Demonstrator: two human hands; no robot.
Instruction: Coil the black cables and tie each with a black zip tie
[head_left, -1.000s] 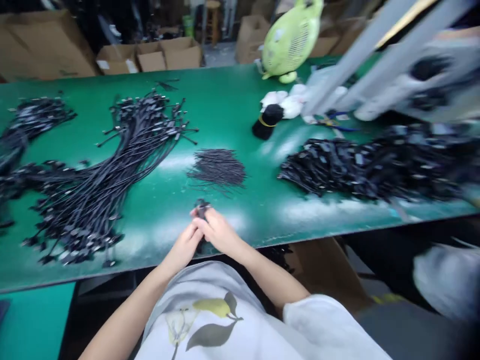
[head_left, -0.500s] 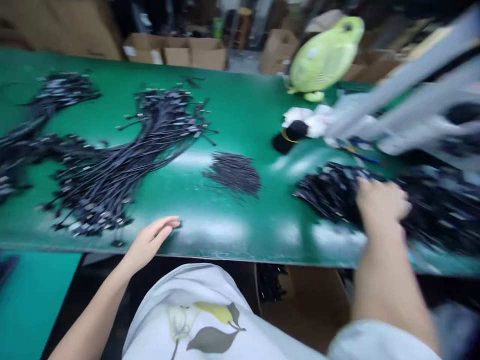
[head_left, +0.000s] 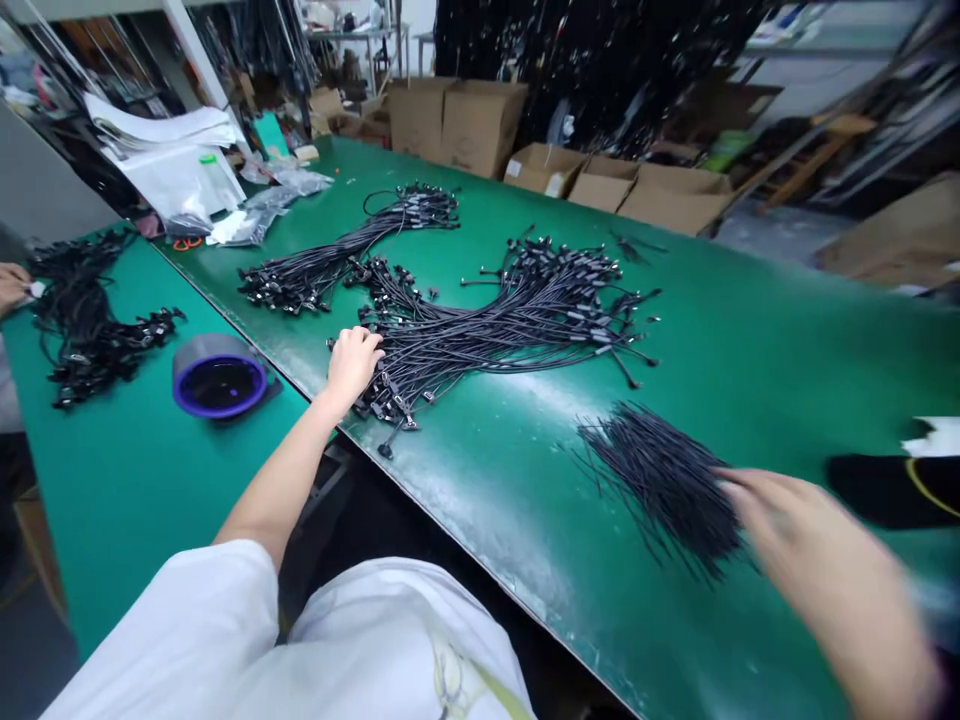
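Note:
A large bundle of black cables (head_left: 480,335) with small connectors at both ends lies across the green table. Over its near left ends, my left hand (head_left: 355,365) rests with bent fingers closed on the cables; which ones it grips is hidden. Off to the right is a flat pile of thin black ties or wires (head_left: 667,490). My right hand (head_left: 802,545) reaches its right edge with the fingertips, smeared by motion, so its grip is unclear.
Another cable bundle (head_left: 352,250) lies behind. On the lower left table are a roll of tape (head_left: 219,378), more black cables (head_left: 97,330) and another person's hand (head_left: 11,287). A black item with a yellow band (head_left: 892,490) sits right. Cardboard boxes (head_left: 480,125) line the far edge.
The view has swung left. My right hand has left the dark pile at the right and come to the thin black pieces. My left hand has moved from the table edge onto the cable ends.

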